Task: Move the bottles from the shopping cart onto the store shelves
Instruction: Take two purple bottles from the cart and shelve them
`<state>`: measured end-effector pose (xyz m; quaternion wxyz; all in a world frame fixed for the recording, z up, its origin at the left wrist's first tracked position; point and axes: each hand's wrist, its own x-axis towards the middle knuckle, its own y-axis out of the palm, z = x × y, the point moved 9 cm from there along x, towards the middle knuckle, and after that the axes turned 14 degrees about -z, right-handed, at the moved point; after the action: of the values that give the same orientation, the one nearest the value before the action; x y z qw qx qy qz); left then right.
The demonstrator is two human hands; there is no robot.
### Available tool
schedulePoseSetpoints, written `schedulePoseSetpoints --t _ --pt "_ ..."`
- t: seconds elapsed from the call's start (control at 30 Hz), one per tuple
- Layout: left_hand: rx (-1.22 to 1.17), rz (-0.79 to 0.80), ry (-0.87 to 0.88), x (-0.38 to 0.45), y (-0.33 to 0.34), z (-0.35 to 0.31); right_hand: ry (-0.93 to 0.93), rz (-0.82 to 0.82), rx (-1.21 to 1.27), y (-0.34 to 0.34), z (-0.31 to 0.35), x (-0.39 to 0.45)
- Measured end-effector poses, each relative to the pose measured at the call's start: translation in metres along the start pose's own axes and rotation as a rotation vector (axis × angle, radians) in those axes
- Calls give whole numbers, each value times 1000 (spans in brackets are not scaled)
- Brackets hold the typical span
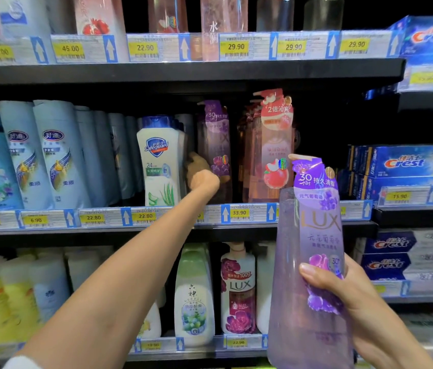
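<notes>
My right hand (pixel 343 296) grips a clear purple LUX pump bottle (pixel 314 235), held upright in front of the shelves at the lower right. My left arm reaches to the middle shelf (pixel 250 225), where my left hand (pixel 202 177) wraps around the lower part of a second purple LUX bottle (pixel 215 145) standing there. The fingers go behind that bottle and are partly hidden. Pink LUX bottles (pixel 271 150) stand just to its right. The shopping cart is out of view.
White Safeguard bottles (pixel 160 161) and pale blue shampoo bottles (pixel 53 155) fill the middle shelf to the left. A dark gap lies right of the pink bottles. Crest toothpaste boxes (pixel 407 166) stack at the far right. More bottles line the shelves above and below.
</notes>
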<state>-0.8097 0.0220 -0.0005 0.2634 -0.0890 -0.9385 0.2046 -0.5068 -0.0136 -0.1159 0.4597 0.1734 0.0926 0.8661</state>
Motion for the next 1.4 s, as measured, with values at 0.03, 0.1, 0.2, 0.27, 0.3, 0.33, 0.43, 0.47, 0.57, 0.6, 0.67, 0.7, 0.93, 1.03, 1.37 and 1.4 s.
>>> schedulePoseSetpoints --t 0.03,0.1,0.2,0.27,0.3,0.33,0.43,0.47,0.57,0.6,0.67,0.7,0.93,1.03,1.37,1.4 --pt "14 -30 -9 0 -1 1 6 -2 1 1 -2 1" --pt "25 -31 15 3 -1 -3 12 -17 -10 0 -5 3" --pt "-2 1 60 7 2 -8 19 -8 -22 -1 -7 4" --pt "-55 30 58 7 6 -8 24 -6 -29 -1 -6 4" --pt "-73 40 53 7 8 -8 24 -11 -32 -3 -6 4" --pt "-94 49 47 7 9 -7 22 -13 -30 -4 -5 5" --pt "-130 77 51 5 9 -7 12 -28 -23 -8 -3 4" --pt "-127 88 55 4 10 -7 5 -39 -26 -10 -2 4" --pt "-44 92 66 2 7 -10 -26 -71 -33 -14 2 2" --pt "11 65 82 -1 0 -12 -43 -83 -33 -15 4 2" --pt "88 -20 185 -10 -19 -20 -93 -100 -62 -16 14 2" --pt "99 -68 313 -22 -32 -28 -125 -107 -91 -16 20 3" --pt "136 -330 1683 -152 -93 4 -489 -92 -261 24 94 17" --pt "207 -265 1762 -144 -89 27 -683 -117 -306 54 125 27" --pt "199 -270 1848 -149 -87 35 -816 -145 -297 133 151 82" --pt "194 -278 1846 -149 -87 36 -800 -138 -286 138 147 88"
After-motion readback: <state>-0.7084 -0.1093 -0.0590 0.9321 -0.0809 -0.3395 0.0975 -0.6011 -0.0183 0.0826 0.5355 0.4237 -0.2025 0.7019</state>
